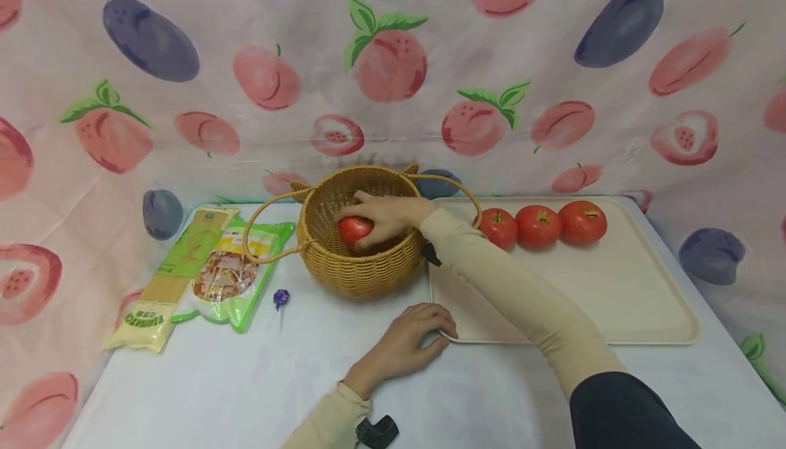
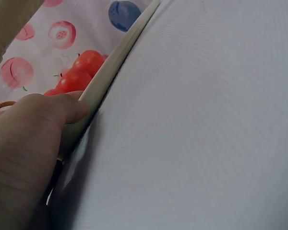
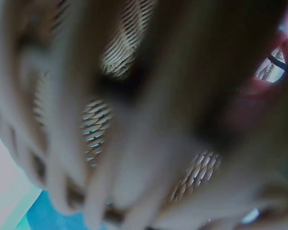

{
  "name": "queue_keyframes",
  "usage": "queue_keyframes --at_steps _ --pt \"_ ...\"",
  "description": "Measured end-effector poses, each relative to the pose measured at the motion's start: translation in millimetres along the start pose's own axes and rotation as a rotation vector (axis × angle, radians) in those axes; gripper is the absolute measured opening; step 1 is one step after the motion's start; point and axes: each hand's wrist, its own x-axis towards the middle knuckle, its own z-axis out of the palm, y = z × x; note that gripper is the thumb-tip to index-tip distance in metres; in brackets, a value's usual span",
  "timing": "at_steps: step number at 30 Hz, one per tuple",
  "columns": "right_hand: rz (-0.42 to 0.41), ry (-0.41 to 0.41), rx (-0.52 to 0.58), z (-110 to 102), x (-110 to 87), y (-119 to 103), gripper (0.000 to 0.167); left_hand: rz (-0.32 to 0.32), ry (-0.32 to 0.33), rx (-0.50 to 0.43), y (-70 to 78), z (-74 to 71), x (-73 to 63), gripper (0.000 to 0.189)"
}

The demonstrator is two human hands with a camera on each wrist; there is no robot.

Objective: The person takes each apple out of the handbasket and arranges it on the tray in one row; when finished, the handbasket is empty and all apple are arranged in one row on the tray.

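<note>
My right hand (image 1: 383, 217) reaches into a round wicker basket (image 1: 362, 275) and grips a red tomato (image 1: 354, 230) low inside the rim. In the right wrist view the basket's blurred weave (image 3: 134, 163) fills most of the picture and hides the fingers. At the near left corner of a cream tray (image 1: 589, 292), my left hand (image 1: 408, 343) holds the rim, its thumb lying along the edge in the left wrist view. Three more tomatoes (image 1: 538, 226) sit in a row at the tray's back edge.
Left of the basket lie a pack of noodles (image 1: 168, 278) and a green-edged food bag (image 1: 230, 271). A purple-wrapped lollipop (image 1: 280, 298) lies before them. The basket's loop handles (image 1: 248, 230) spread to both sides, the right one over the tray. A fruit-print cloth (image 1: 393, 121) hangs behind.
</note>
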Motion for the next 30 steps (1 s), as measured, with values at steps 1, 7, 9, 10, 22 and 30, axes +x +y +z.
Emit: queue_keyframes --at_steps 1,7,9,10,22,30 --pt "-0.013 0.015 0.0 -0.5 -1.0 0.5 0.064 0.0 -0.001 -0.001 -0.2 0.3 -0.1 0.011" --pt "-0.05 0.115 0.019 -9.5 -11.6 1.7 0.06 0.004 -0.014 0.006 0.0 -0.2 -0.3 0.012" --pt "-0.062 0.14 0.031 -12.6 -16.2 1.0 0.059 0.006 -0.015 0.02 0.2 -1.3 -0.4 0.012" --pt "-0.068 0.15 0.036 -13.8 -18.6 0.9 0.058 0.004 -0.016 0.024 0.3 -1.7 -0.6 0.012" --pt "-0.071 0.299 0.112 -22.1 -48.6 10.7 0.055 -0.004 -0.03 0.008 -1.8 -3.6 -0.3 0.011" --pt "-0.032 0.327 0.15 -25.5 -62.8 8.6 0.06 0.002 -0.022 0.006 -1.3 -2.6 -1.3 0.011"
